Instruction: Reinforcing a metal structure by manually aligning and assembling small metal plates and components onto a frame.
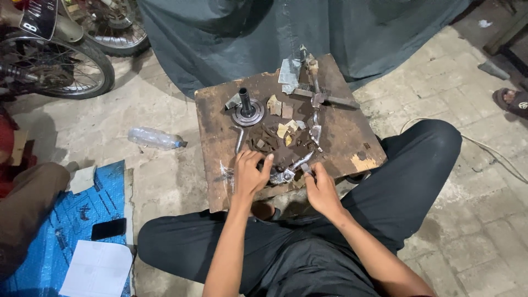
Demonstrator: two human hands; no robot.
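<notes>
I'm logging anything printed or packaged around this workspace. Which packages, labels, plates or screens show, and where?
Number plate: top left on the motorcycle, dark rectangle, pale characters.
Phone: on the blue mat, black screen, dark.
Paper sheet: bottom left, white.
Plastic bottle: left of the board, clear, lying down.

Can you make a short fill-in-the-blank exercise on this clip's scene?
1. Both hands work on a small metal part at the near edge of a rusty wooden ____.
2. A clear plastic ____ lies on the paving, to the left of the board.
3. The black phone lies on a ____ mat.
4. The person wears ____ trousers.

Missing words: board; bottle; blue; black
</notes>
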